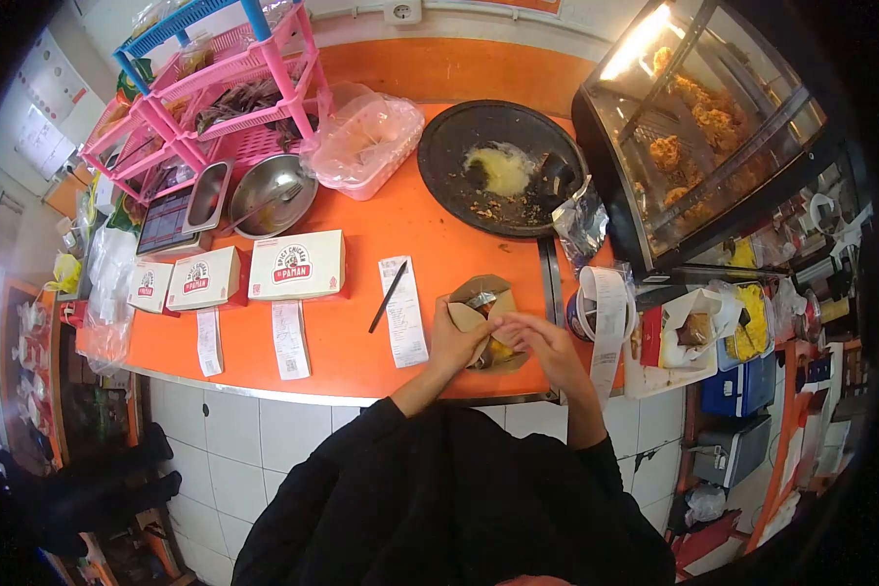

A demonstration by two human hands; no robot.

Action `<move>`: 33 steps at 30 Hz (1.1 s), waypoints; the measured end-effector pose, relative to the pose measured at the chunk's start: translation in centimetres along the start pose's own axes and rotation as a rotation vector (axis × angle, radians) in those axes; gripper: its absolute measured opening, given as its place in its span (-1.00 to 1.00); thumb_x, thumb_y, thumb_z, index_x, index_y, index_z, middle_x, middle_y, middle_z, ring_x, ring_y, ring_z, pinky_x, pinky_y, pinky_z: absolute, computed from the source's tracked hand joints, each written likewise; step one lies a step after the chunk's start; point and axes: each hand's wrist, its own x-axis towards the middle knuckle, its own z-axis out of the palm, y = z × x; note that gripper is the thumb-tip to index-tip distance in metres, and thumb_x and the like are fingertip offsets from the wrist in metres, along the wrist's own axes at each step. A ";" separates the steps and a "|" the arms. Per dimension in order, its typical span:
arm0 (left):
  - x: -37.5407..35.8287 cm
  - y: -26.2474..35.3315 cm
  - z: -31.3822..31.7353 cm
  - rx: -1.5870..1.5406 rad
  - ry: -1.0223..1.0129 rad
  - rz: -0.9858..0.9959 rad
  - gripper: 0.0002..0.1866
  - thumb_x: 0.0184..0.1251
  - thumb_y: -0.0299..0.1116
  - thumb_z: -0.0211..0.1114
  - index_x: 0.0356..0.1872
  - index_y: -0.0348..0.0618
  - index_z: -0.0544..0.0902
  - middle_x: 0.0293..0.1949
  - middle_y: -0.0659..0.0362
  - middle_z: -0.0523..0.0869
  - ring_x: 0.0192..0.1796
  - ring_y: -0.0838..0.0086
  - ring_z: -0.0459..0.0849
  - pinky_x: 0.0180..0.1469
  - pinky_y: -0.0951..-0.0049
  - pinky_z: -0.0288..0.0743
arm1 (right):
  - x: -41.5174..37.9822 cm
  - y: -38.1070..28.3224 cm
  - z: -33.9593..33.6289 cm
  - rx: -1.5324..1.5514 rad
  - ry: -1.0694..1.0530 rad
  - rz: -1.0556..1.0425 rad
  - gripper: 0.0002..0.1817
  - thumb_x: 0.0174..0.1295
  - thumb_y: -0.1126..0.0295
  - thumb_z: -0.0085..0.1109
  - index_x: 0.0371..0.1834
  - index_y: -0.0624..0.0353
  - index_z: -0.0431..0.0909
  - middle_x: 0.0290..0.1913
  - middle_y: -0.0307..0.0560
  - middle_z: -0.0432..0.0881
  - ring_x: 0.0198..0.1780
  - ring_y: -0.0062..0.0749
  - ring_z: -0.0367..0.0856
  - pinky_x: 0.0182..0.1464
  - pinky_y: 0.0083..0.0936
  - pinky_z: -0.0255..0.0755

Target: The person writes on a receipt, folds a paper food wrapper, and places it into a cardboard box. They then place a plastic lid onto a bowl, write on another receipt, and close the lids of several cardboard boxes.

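A brown paper food box (481, 285) stands at the front of the orange counter with its flaps partly folded in. Some food and a bit of shiny wrap show inside it. My left hand (456, 337) is closed around the box's left side, thumb over a flap. From the right, my right hand (547, 350) has bent fingers at the flap's edge; the fingertips partly hide what they pinch. Just left of the box lie a paper receipt (407, 327) and a black pen (389, 296).
Behind the box sits a large black stone mortar (459, 200) with a foil packet (580, 225) at its rim. White printed boxes (298, 266) line the left, before a steel bowl (273, 195) and pink rack (254, 117). A fried-chicken display case (698, 127) bounds the right.
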 end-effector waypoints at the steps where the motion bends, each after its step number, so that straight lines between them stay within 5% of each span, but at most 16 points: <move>1: 0.0 0.4 0.1 0.003 -0.005 -0.007 -0.24 -0.01 -0.20 0.62 0.07 -0.31 0.30 -0.03 0.00 0.57 0.03 0.40 0.60 0.05 0.40 0.55 | -0.2 0.0 -0.8 0.111 0.003 0.046 -0.71 0.35 0.36 0.14 0.08 0.19 0.61 0.12 0.03 0.52 0.16 -0.35 0.49 0.19 -0.48 0.37; 4: -0.3 1.8 0.1 0.008 -0.005 -0.025 -0.26 -0.02 -0.22 0.62 0.05 -0.32 0.31 -0.04 0.00 0.58 -0.01 0.41 0.61 0.01 0.43 0.56 | -1.4 -2.4 -2.2 -0.421 -0.040 -0.221 -0.67 0.25 0.37 0.25 0.09 0.14 0.61 0.29 0.05 0.36 0.36 -0.27 0.31 0.33 -0.34 0.28; 7: -0.5 1.9 0.0 -0.003 -0.017 -0.051 -0.29 -0.04 -0.23 0.63 0.00 -0.30 0.33 -0.08 0.02 0.60 -0.06 0.44 0.64 -0.02 0.46 0.57 | -2.2 -0.5 -2.1 -0.471 -0.148 -0.180 -0.70 0.15 0.37 0.37 -0.04 0.14 0.67 0.39 0.02 0.22 0.46 -0.20 0.15 0.41 -0.25 0.15; 10: -0.2 -1.3 -0.8 0.004 -0.119 -0.080 -0.35 -0.02 -0.25 0.62 -0.06 -0.25 0.35 -0.10 0.06 0.63 -0.08 0.47 0.66 -0.03 0.48 0.58 | -1.8 1.4 -0.9 0.104 0.028 0.023 -0.81 0.12 0.36 0.41 -0.24 0.18 0.69 0.37 0.02 0.27 0.43 -0.14 0.19 0.45 -0.18 0.04; 12: -0.3 -2.7 -2.0 0.056 -0.244 -0.052 -0.43 0.02 -0.29 0.59 -0.12 -0.20 0.36 -0.12 0.09 0.64 -0.07 0.49 0.68 -0.04 0.49 0.58 | -1.3 2.2 -0.9 0.044 0.041 0.086 -0.84 0.13 0.37 0.40 -0.36 0.23 0.67 0.35 0.02 0.29 0.42 -0.16 0.21 0.41 -0.23 0.11; 15: -1.5 1.2 -2.4 0.001 -0.376 -0.068 -0.43 0.19 -0.30 0.45 0.12 -0.28 0.35 0.13 -0.08 0.56 0.16 0.33 0.60 0.12 0.35 0.54 | -0.8 3.0 -0.8 -0.021 0.039 0.105 -0.83 0.15 0.41 0.38 -0.43 0.27 0.63 0.30 0.01 0.34 0.36 -0.23 0.29 0.32 -0.35 0.24; 18: -1.3 1.9 -2.6 0.453 -0.473 0.490 -0.24 0.33 -0.22 0.30 0.43 -0.28 0.13 0.41 -0.16 0.25 0.40 0.14 0.35 0.31 0.20 0.38 | -0.1 2.8 -0.9 -0.025 0.023 0.144 -0.84 0.16 0.43 0.36 -0.44 0.29 0.61 0.23 -0.02 0.39 0.25 -0.32 0.40 0.22 -0.47 0.34; 21: -2.1 4.3 -4.2 0.540 -0.659 0.428 -0.15 0.39 -0.13 0.20 0.53 -0.15 -0.09 0.53 -0.08 -0.03 0.49 0.02 0.13 0.42 0.12 0.22 | 0.6 2.3 -1.2 -0.026 -0.027 0.217 -0.87 0.17 0.44 0.35 -0.40 0.28 0.63 0.18 -0.07 0.41 0.11 -0.43 0.47 0.14 -0.51 0.35; 30: -3.3 6.0 -5.9 0.698 -0.644 0.362 -0.44 0.29 -0.03 0.29 0.32 0.21 0.46 0.38 -0.06 0.24 0.32 0.01 0.37 0.26 0.16 0.40 | 0.7 2.7 -0.6 0.026 -0.213 0.252 -0.89 0.21 0.42 0.33 -0.36 0.24 0.64 0.17 -0.12 0.43 0.11 -0.47 0.45 0.16 -0.51 0.31; 33: -2.9 5.7 -6.0 0.598 -0.601 0.384 -0.51 0.19 -0.03 0.40 0.13 0.09 0.59 0.19 -0.03 0.35 0.20 0.03 0.41 0.20 0.16 0.41 | 0.7 1.6 -0.3 0.019 -0.266 0.290 -0.87 0.22 0.39 0.33 -0.35 0.22 0.65 0.17 -0.12 0.43 0.15 -0.45 0.42 0.20 -0.48 0.27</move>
